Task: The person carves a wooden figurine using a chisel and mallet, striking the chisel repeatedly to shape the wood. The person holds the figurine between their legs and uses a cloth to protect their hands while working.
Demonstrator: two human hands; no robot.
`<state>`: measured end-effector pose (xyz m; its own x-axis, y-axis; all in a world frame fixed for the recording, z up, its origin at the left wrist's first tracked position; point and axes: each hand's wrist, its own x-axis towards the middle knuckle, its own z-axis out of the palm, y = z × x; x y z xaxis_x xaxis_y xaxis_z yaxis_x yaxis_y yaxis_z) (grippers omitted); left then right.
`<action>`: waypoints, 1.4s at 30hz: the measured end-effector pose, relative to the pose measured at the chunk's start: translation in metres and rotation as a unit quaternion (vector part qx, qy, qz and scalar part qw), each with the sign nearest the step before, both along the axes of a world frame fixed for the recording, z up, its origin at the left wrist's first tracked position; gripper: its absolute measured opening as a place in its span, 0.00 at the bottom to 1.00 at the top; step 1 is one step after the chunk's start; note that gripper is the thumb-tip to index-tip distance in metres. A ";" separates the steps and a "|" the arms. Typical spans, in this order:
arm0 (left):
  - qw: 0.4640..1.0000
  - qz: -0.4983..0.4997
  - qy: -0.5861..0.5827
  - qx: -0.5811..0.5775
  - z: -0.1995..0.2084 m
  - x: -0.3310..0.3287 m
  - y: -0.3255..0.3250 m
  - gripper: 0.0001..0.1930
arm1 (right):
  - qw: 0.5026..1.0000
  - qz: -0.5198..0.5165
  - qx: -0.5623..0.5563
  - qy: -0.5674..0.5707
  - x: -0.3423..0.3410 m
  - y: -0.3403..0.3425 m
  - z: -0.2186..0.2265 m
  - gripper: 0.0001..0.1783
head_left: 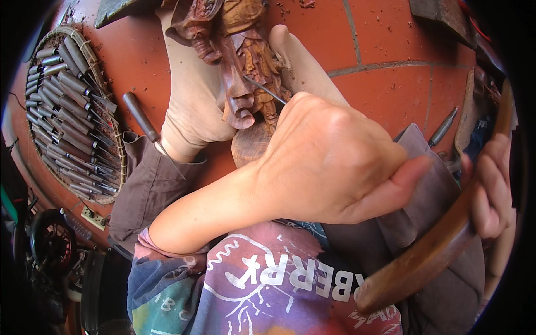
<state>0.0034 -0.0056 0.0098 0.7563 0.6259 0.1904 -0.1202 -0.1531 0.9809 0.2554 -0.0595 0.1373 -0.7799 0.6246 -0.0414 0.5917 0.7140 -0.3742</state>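
Note:
A carved reddish-brown wooden figure point(259, 56) lies between my two bare feet, with its rounded base toward me. My left hand point(335, 156) is closed in a fist around a carving chisel point(267, 90). Only the thin metal shaft shows, and its tip meets the carved folds of the figure; the handle is hidden in the fist. Off to the right, my right hand point(490, 192) wraps round a long, curved wooden club point(427, 257). The club hangs over my right leg, apart from the chisel.
A woven basket point(92, 58) full of wooden-handled chisels stands on the left. One loose chisel point(139, 116) lies beside my left ankle, another pointed tool point(444, 127) on the right. Wood chips dot the red tile floor point(391, 39). A power socket point(93, 218) is at lower left.

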 end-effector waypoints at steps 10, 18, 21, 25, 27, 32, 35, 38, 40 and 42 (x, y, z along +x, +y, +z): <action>0.994 -0.085 0.009 0.071 -0.006 -0.018 0.006 0.14 | 0.995 -0.039 0.064 -0.063 0.000 -0.002 -0.002 0.24; 0.993 -0.115 -0.033 0.008 0.003 -0.020 0.021 0.17 | 0.995 -0.051 0.058 -0.066 -0.004 0.004 0.010 0.23; 0.996 -0.091 -0.008 -0.009 0.007 -0.015 0.018 0.19 | 0.995 -0.054 0.059 -0.055 -0.002 0.010 0.006 0.22; 0.969 -0.209 0.035 0.129 0.028 -0.019 0.027 0.20 | 0.996 -0.061 0.049 -0.041 -0.005 0.004 0.010 0.22; 0.976 -0.188 -0.035 0.106 0.033 -0.017 0.014 0.20 | 0.996 -0.066 0.045 -0.030 -0.008 -0.001 0.012 0.21; 0.981 -0.162 -0.044 0.102 0.022 -0.032 -0.003 0.24 | 0.994 -0.047 0.083 0.055 -0.028 0.003 -0.004 0.21; 0.979 -0.175 0.010 0.104 0.025 -0.045 -0.009 0.24 | 0.995 -0.045 0.072 0.044 -0.040 0.003 -0.003 0.21; 0.984 -0.147 0.086 0.047 0.033 -0.056 -0.012 0.22 | 0.997 -0.026 0.068 0.026 -0.041 0.003 -0.001 0.21; 0.987 -0.147 0.043 0.038 0.035 -0.060 -0.013 0.19 | 0.997 -0.016 0.073 0.010 -0.045 0.003 0.005 0.20; 0.990 -0.137 -0.012 0.036 0.038 -0.062 -0.011 0.19 | 0.997 -0.004 0.078 0.002 -0.048 0.006 0.009 0.20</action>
